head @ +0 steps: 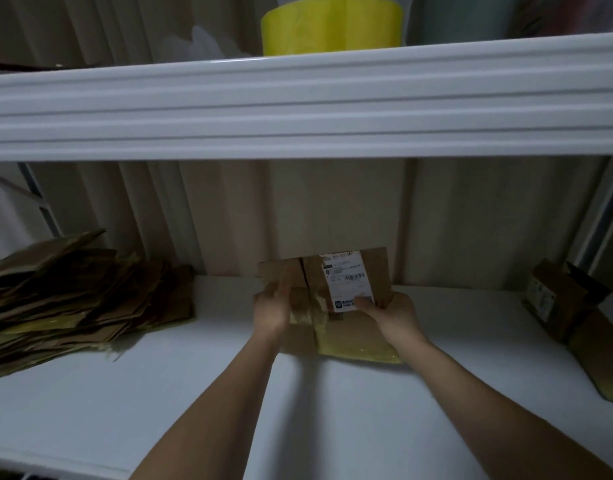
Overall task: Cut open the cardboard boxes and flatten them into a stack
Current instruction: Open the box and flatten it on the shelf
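A: Both hands on one cardboard box (346, 278), mid-shelf, back against the beige curtain (229, 216). We have it on the white shelf surface (332, 410), not lifted.

B: Grip?

A: Our left hand (271, 308) lies along the box's left side, fingers fairly straight up the face, thumb side hidden, so we can't tell whether it pinches the edge. Our right hand (395, 313) cups the lower right corner, thumb laid across the white shipping label (348, 284), fingers curled behind.

B: Why that hold?

A: We judge it steadies the box from two sides for folding. A dark split runs down the face left of the label, and a flap with yellowish tape (360, 348) already hangs toward us. Looks cut open, not yet flat.

B: Where does it go?

A: The stack of flattened cardboard (83, 299) sits far left on the same shelf, well apart, fanned and uneven. It would want a sideways carry.

B: More to do?

A: Another box (571, 306) stands at the right edge, unflattened. No cutter visible in either hand. Above, a yellow tape roll (332, 27) on the upper shelf (298, 109).
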